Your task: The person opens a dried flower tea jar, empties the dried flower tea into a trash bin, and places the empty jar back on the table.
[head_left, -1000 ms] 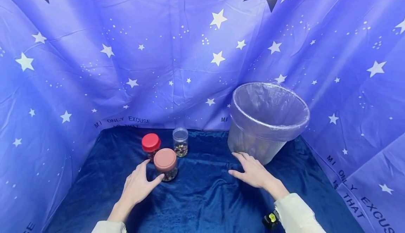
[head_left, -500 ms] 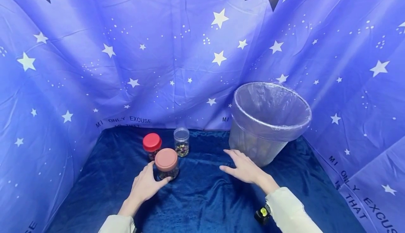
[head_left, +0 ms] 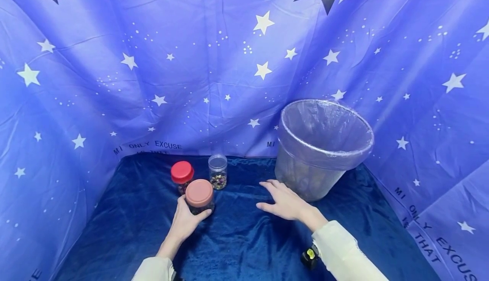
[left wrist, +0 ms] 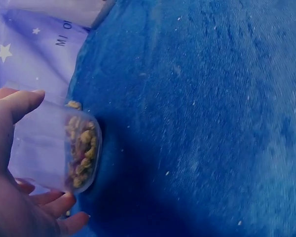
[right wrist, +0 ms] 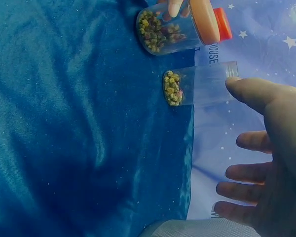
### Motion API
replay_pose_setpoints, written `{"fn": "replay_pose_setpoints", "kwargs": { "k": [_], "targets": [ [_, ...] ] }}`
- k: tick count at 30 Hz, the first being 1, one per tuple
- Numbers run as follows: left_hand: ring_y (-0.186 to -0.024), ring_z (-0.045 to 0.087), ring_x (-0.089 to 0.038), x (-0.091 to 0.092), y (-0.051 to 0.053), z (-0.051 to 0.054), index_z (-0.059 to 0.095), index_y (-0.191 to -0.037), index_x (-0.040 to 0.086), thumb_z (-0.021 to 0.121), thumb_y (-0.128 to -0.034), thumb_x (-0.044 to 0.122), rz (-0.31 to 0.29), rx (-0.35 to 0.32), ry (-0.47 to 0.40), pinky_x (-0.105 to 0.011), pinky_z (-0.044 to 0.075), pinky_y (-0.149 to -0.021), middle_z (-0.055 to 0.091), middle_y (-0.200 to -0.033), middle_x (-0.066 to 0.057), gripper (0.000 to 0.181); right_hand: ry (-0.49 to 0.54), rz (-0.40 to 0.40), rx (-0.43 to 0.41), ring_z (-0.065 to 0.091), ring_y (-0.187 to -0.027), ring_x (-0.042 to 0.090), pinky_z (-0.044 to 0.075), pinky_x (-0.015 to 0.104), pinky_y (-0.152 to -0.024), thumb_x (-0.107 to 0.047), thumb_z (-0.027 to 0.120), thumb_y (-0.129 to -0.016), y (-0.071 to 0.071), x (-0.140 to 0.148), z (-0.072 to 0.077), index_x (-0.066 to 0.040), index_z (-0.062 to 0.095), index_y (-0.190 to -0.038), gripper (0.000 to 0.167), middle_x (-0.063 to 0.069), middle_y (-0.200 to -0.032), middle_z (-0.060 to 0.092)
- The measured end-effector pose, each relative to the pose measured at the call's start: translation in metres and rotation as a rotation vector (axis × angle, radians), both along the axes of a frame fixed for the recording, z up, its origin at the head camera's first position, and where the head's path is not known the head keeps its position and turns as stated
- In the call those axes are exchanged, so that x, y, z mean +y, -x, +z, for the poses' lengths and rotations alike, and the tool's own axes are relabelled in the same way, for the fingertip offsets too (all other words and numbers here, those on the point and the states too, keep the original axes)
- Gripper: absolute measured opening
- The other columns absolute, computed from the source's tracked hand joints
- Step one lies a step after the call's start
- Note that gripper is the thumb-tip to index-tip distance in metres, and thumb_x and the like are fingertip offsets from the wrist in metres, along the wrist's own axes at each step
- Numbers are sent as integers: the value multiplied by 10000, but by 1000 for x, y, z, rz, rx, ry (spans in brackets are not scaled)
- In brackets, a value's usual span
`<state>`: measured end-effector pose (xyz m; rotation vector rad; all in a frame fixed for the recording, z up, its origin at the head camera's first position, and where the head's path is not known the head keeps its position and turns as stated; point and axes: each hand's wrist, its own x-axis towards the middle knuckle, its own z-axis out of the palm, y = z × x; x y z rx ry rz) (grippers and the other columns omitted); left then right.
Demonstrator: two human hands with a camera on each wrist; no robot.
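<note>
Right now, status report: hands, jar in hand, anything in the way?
Left hand gripping pink-lidded jar. Right hand empty, near bin. Possible obstacle: red-lidded jar, close behind the first.

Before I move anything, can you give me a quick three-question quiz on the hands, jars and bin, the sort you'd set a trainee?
1. Which hand holds the pink-lidded jar?

2. Fill the gap: in the head view, the lined bin stands nearer the ____ hand.

3. True or false: the red-lidded jar is inside the lined bin.

Key:
1. The left hand.
2. Right; the right hand is open just in front of it.
3. False; the red-lidded jar stands on the blue cloth.
</note>
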<state>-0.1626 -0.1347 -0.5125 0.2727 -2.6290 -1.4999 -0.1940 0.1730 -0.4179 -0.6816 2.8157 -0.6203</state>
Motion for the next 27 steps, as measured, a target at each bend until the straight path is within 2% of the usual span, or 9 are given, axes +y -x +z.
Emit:
{"fn": "replay_pose_setpoints", "kwargs": {
  "k": [3,6,12,18,24,27],
  "targets": [
    [-1323,431,-465,4,3,-5,268,-1386,-84,849,-728,268,24,15,-55,-570,349,-1099,424,-1373,-328,945,-4,4,-11,409,-1394,401,366,583,-1101,-498,612,-925,1,-2,0,-96,438,-1474,703,185,-1510,421],
    [-1329,416,-476,7,5,-9,227,-1395,-67,850,-728,261,47,-4,-82,-584,340,-1100,404,-1389,-339,971,-1,7,-23,409,-1394,399,368,583,-1099,-496,614,-924,1,-4,-1,-101,436,-1477,702,177,-1513,420],
    [-1314,440,-511,9,7,-11,187,-1443,25,848,-724,333,85,-56,-39,-654,292,-1039,438,-1441,-304,1023,25,9,-61,410,-1399,371,363,570,-1113,-484,609,-931,2,-11,-7,-89,416,-1485,707,159,-1512,427],
    [-1294,472,-494,13,7,-16,250,-1439,30,852,-722,320,99,15,-7,-622,263,-996,474,-1426,-267,980,108,-11,-142,382,-1428,347,342,554,-1135,-481,589,-948,5,-24,-24,-87,375,-1507,716,151,-1533,408],
    [-1236,541,-447,15,5,-20,349,-1404,19,863,-702,339,110,98,89,-586,313,-935,546,-1367,-239,927,165,-48,-214,292,-1483,369,279,581,-1165,-551,545,-948,4,-39,-37,-112,360,-1519,744,146,-1576,362],
    [-1209,564,-426,17,4,-19,394,-1386,33,877,-673,343,95,130,133,-585,329,-932,574,-1342,-220,915,174,-54,-231,306,-1477,369,291,580,-1158,-570,537,-944,2,-45,-41,-116,358,-1520,755,148,-1573,367]
  ]
}}
